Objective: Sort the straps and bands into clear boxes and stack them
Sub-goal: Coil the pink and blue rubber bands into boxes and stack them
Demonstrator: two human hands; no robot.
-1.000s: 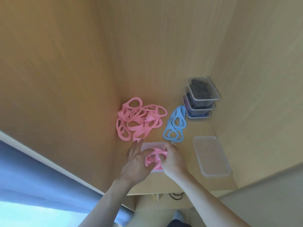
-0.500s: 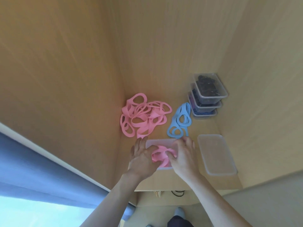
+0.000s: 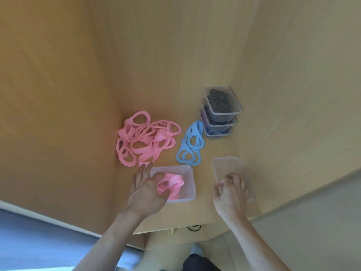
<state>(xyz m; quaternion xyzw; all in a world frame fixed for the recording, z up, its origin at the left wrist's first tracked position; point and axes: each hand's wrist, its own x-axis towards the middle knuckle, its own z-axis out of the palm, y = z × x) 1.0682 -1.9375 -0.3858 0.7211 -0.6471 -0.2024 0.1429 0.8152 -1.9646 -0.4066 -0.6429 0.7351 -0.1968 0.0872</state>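
Note:
A clear box (image 3: 188, 172) stands near the shelf's front edge with a few pink bands (image 3: 174, 182) in it. My left hand (image 3: 145, 189) lies over the box's left side, fingers straight, pressing on those bands. A clear lid (image 3: 226, 165) lies flat to the right of the box. My right hand (image 3: 230, 194) has its fingers curled over the lid's near end and grips it. A pile of several pink bands (image 3: 144, 137) sits behind the box, with a few blue bands (image 3: 190, 147) to its right.
Three clear boxes (image 3: 222, 109) with dark straps inside are stacked in the back right corner. Wooden walls close in the shelf on the left, back and right. The front edge of the shelf (image 3: 195, 218) runs just below my hands.
My right hand left the pink bands in the box and moved right onto the lid. My left hand stayed pressing on the bands in the box.

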